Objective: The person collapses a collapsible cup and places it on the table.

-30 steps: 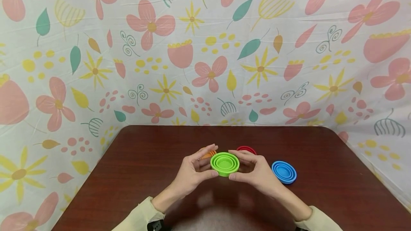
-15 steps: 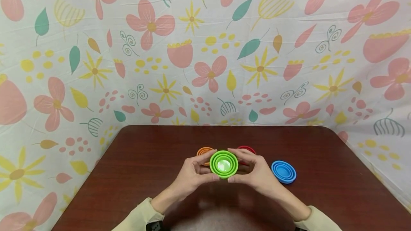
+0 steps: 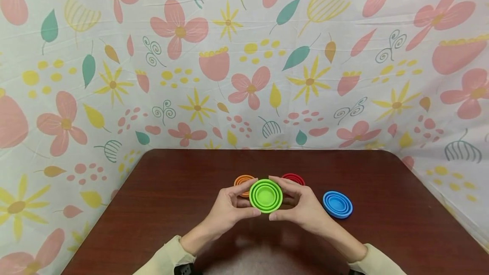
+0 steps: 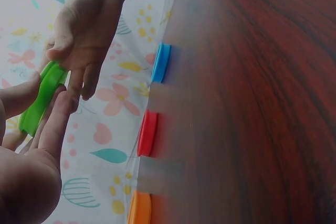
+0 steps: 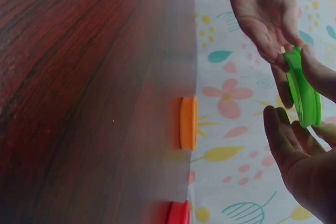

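A green collapsible cup (image 3: 265,195), folded flat into concentric rings, is raised above the table with its ringed face toward the head camera. My left hand (image 3: 225,209) pinches its left rim between thumb and fingers. On the opposite rim, the thumb and fingers of my right hand (image 3: 305,207) hold it too. Both wrist views show the green cup (image 4: 43,98) edge-on between the hands. Behind the left fingers sits an orange folded cup (image 3: 243,181), partly covered. A red one (image 3: 294,178) is half hidden behind the right hand, and a blue one (image 3: 338,204) lies to its right.
The dark brown wooden table (image 3: 183,173) spreads under the hands, with rounded far corners. A white cloth (image 3: 244,126) with printed flowers and leaves hangs behind it and along both sides. A dark watch (image 3: 184,268) is on the left wrist.
The green cup has tilted up, so its ringed face turns more toward the head camera, and has shifted very slightly left. More of the orange cup shows. The other cups have stayed put.
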`<state>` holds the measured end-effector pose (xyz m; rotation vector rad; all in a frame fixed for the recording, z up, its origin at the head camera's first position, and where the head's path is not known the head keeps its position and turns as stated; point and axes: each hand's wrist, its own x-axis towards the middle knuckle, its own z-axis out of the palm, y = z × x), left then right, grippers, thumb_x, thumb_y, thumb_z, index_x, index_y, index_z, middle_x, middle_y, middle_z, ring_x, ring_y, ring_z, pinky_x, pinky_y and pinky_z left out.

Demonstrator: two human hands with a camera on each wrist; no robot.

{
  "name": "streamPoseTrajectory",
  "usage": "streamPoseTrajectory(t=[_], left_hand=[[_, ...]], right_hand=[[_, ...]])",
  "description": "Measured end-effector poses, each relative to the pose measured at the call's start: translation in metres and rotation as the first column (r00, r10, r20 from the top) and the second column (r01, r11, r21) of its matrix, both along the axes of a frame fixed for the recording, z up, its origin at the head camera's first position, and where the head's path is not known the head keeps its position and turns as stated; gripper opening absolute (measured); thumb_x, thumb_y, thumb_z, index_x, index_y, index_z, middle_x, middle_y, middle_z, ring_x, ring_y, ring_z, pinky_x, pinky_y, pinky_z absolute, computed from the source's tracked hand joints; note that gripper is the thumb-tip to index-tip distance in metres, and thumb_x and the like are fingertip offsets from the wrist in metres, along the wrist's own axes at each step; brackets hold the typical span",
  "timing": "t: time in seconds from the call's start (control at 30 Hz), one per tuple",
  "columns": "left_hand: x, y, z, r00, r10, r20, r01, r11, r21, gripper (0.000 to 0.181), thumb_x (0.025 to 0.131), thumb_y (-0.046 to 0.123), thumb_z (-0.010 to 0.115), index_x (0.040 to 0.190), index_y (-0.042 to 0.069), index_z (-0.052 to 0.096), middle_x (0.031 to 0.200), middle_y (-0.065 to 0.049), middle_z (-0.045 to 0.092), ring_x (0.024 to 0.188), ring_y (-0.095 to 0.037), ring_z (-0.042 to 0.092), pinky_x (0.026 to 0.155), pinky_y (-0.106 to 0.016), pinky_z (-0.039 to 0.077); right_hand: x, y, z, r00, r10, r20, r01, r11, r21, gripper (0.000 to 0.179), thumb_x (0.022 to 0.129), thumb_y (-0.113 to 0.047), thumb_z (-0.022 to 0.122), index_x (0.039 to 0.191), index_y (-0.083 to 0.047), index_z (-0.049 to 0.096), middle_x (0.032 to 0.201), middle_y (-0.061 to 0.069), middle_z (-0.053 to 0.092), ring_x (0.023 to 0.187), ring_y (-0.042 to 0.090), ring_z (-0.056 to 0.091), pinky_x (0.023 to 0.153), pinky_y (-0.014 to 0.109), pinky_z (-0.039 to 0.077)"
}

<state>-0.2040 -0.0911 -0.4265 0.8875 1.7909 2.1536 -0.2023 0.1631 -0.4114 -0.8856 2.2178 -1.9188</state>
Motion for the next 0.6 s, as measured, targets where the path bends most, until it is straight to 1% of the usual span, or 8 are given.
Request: streamPoseTrajectory(t=[0.27,0.4,0.6], left_hand=[[-0.0012,-0.0010,-0.0006,1.000,0.008,-0.003,-0.008,1.000,-0.006,0.073,0.091,-0.004,0.079,0.157,0.006,0.049,0.147,-0.023,0.057,0.105,-0.024,0.075,0.090,-0.038,0.061],[-0.0004,-0.0029,-0.0001,1.000,0.022,0.000,-0.022,1.000,-0.011,0.073,0.091,-0.005,0.080,0.157,0.005,0.050,0.147,-0.022,0.057,0.105,-0.023,0.075,0.089,-0.037,0.061],[0.0017,-0.0076,0.0002,0.998,0.065,0.003,-0.065,0.996,-0.065,0.073,0.090,-0.004,0.081,0.156,0.008,0.052,0.143,-0.020,0.060,0.105,-0.025,0.075,0.088,-0.036,0.062]], right_hand=[[-0.0009,-0.0013,0.0009,1.000,-0.006,0.004,0.006,1.000,0.019,0.084,0.082,-0.005,0.091,0.156,-0.016,0.053,0.146,0.013,0.059,0.118,0.027,0.070,0.092,0.045,0.060],[-0.0015,-0.0038,0.0007,1.000,-0.004,0.004,0.004,1.000,0.028,0.084,0.082,-0.008,0.092,0.155,-0.015,0.053,0.147,0.013,0.059,0.117,0.026,0.071,0.092,0.044,0.060],[-0.0034,-0.0085,-0.0025,1.000,-0.012,-0.012,0.012,0.999,0.051,0.082,0.080,-0.010,0.093,0.153,-0.013,0.056,0.148,0.014,0.059,0.117,0.025,0.071,0.092,0.040,0.060]])
